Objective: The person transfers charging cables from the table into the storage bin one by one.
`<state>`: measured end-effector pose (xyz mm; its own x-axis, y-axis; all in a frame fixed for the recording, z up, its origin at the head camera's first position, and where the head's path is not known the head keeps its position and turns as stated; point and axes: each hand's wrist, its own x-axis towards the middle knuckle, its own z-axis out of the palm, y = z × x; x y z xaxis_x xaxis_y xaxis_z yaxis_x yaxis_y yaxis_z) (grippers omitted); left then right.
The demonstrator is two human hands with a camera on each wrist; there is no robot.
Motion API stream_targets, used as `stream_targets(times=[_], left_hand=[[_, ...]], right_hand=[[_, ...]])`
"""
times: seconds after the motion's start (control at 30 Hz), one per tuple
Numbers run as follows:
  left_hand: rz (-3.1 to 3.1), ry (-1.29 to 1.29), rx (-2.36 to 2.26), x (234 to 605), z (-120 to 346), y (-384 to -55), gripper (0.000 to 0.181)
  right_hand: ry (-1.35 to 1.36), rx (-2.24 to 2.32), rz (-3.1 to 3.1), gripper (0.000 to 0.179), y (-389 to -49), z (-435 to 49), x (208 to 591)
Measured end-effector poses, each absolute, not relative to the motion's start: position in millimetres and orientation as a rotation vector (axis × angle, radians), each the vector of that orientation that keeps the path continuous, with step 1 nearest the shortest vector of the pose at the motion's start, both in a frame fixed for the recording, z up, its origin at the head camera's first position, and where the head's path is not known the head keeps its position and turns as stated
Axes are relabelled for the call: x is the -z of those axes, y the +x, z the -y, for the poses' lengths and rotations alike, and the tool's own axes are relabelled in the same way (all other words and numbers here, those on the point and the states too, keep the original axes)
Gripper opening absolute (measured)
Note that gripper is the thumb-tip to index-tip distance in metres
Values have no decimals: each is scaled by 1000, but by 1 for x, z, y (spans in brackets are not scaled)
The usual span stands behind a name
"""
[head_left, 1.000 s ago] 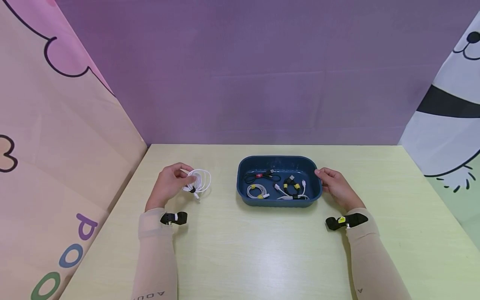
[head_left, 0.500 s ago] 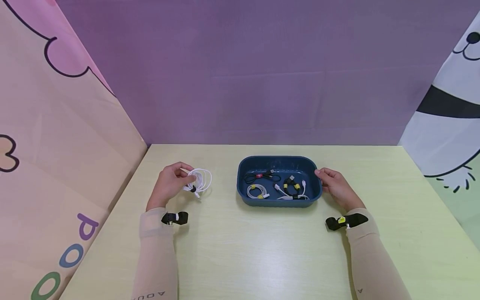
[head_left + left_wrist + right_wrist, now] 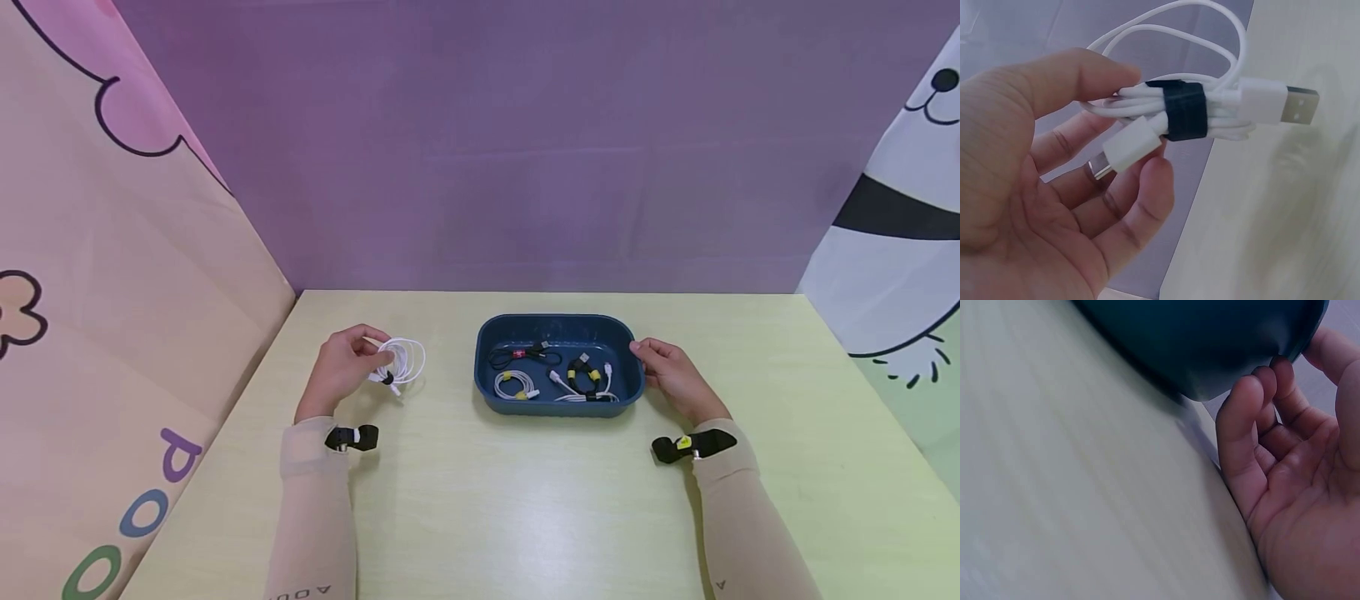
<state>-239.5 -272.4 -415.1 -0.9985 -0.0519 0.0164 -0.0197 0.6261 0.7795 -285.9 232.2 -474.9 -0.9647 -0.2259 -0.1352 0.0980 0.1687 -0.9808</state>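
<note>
At the left of the table, my left hand pinches a coiled white USB cable between thumb and fingers, held above the tabletop. In the left wrist view a black strap binds the coil. Its USB-A plug points right, and a smaller USB-C plug hangs toward the palm. My right hand grips the right end of a dark blue plastic tray, thumb at the rim and fingertips against the outer wall. The right wrist view shows only that corner of the tray.
Inside the tray lie a black cable with a red tie, a white coil with yellow ties, a black coil with yellow ties and a white cable. A purple wall stands behind the table.
</note>
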Motion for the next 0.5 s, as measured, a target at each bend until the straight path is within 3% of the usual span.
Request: stream_targets(times=[0.5], left_hand=[[2730,-1,1313,418,266,-241,25]], right_hand=[[-144,1881,-2194,29,-285,-232,474]])
